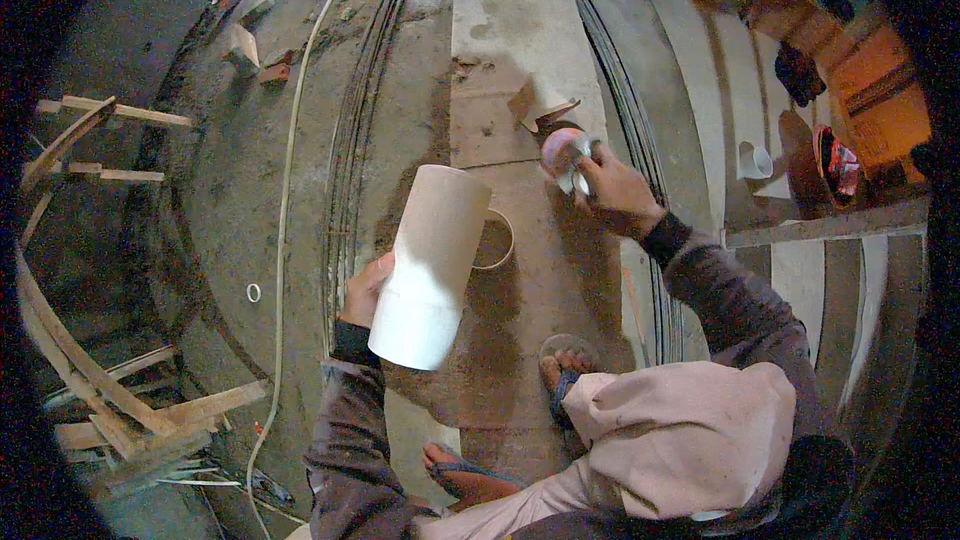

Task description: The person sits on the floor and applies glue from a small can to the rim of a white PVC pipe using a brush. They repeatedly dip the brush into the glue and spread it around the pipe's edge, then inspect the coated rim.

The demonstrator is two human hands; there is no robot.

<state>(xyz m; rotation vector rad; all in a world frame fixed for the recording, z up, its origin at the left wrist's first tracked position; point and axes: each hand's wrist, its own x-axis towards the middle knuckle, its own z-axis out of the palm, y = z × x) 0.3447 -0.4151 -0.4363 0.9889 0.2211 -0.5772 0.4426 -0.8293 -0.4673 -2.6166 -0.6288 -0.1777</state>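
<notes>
Readying a white pipe (428, 260), apparently: left hand (368, 285) clasps it over the floor (230, 240), right hand (622, 195) pinches a small pinkish container (562, 146); next move seems to call for steadying the pipe.

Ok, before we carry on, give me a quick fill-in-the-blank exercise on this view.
1. The pale pipe is in the person's ____ hand.
2. The other hand holds a round object ____ (larger/smaller) than the pipe.
3. The hose runs ____ (left/right) of the small white ring.
4. The sandal straps are ____ in colour.

Missing words: left; smaller; right; blue.
</notes>
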